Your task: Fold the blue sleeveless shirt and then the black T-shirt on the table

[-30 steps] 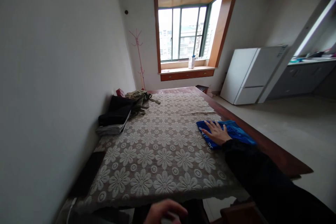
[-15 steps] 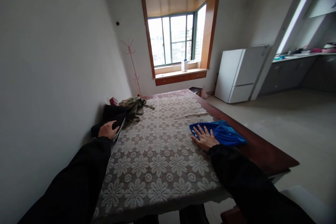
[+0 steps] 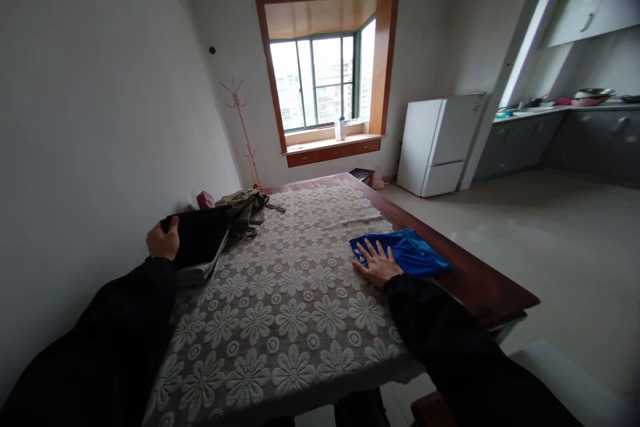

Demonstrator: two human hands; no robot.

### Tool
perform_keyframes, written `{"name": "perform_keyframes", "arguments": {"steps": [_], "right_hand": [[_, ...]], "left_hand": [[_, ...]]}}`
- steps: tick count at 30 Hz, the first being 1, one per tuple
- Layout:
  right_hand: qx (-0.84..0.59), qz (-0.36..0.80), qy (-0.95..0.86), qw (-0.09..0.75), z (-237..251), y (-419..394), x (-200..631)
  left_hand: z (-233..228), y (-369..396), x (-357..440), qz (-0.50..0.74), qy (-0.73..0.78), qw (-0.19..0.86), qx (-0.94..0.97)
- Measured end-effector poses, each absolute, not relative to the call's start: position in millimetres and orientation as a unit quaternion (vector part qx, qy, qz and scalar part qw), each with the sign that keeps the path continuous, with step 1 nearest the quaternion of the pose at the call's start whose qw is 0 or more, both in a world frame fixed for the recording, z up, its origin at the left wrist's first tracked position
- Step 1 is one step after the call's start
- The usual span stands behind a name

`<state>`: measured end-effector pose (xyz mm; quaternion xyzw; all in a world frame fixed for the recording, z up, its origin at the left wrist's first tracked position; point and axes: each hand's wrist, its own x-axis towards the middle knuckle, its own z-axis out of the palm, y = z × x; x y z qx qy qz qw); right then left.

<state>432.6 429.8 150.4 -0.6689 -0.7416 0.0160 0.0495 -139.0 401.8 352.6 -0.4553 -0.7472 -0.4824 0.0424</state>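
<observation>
My left hand (image 3: 164, 239) is closed on the left edge of a flat black item (image 3: 201, 235), its thumb on top. The item's exact kind does not show. Beneath it, pale edges of what look like books or papers (image 3: 197, 273) stick out. My right hand (image 3: 377, 264) lies flat with spread fingers, partly on a folded blue cloth (image 3: 417, 252) and partly on the floral tablecloth (image 3: 295, 317). The cloth is shiny, with white marks at its left end beneath my fingers.
Behind the black item lie a camouflage-coloured bag (image 3: 243, 207) and a small red object (image 3: 205, 199). A wall (image 3: 100, 113) runs close along the left. The table's bare wooden edge (image 3: 493, 290) is on the right. Farther off stand a pink coat rack (image 3: 243, 130) and a white fridge (image 3: 440, 143).
My left hand has shifted left from the top of the black item and now grips its left edge, lifting or tilting it. My right hand stays on the blue cloth. The view has turned slightly right.
</observation>
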Motion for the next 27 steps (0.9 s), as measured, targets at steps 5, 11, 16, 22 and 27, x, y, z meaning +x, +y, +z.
{"name": "perform_keyframes", "arguments": {"steps": [5, 11, 16, 22, 27], "right_hand": [[-0.674, 0.021, -0.737, 0.046, 160, 425, 431], [-0.615, 0.027, -0.758, 0.214, 211, 369, 395], [-0.347, 0.419, -0.721, 0.428, 223, 242, 317], [-0.340, 0.566, -0.559, 0.500, 182, 146, 269], [-0.474, 0.516, -0.470, 0.536, 158, 152, 288]], "left_hand": [[384, 376, -101, -0.632, -0.686, 0.022, -0.360], [364, 288, -5, -0.713, -0.515, -0.385, -0.280], [293, 207, 76, -0.630, -0.508, -0.543, -0.225], [228, 136, 132, -0.581, -0.520, -0.526, -0.340], [233, 124, 124, -0.580, -0.555, -0.496, -0.331]]}}
